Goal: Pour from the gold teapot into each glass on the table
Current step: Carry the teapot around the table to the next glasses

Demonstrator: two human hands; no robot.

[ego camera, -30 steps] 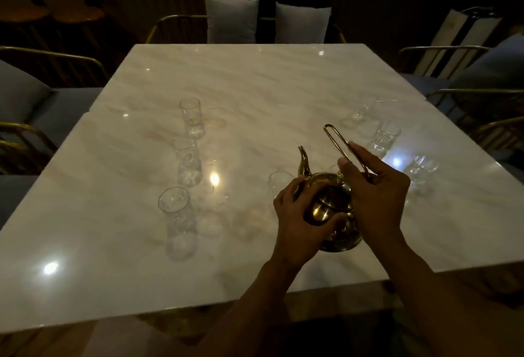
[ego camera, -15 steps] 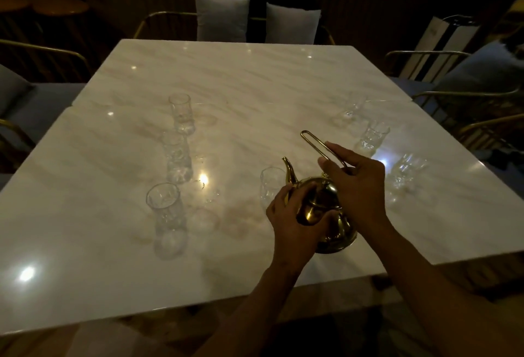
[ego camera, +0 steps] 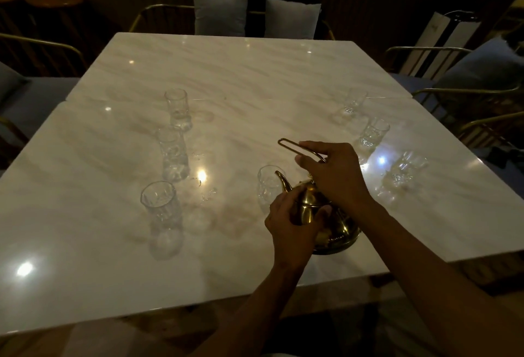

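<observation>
The gold teapot [ego camera: 336,227] stands on the marble table [ego camera: 255,78] near its front edge, spout pointing up and left. My right hand [ego camera: 337,178] grips its thin wire handle, which sticks out to the upper left. My left hand [ego camera: 292,223] wraps the pot's body and lid. One clear glass [ego camera: 268,185] stands just beyond the spout. Three glasses line the left side: near [ego camera: 160,206], middle [ego camera: 171,153], far [ego camera: 177,108]. Three more stand on the right: far [ego camera: 353,102], middle [ego camera: 373,135], near [ego camera: 404,170].
Gold-framed chairs surround the table, with two grey cushions [ego camera: 219,10] at the far side. A grey seat [ego camera: 482,64] and a white panel [ego camera: 442,41] are at the right. Bright light reflections dot the glossy top.
Both hands stay on the teapot. The view has shifted slightly, so the teapot and glasses sit a little further left in the frame.
</observation>
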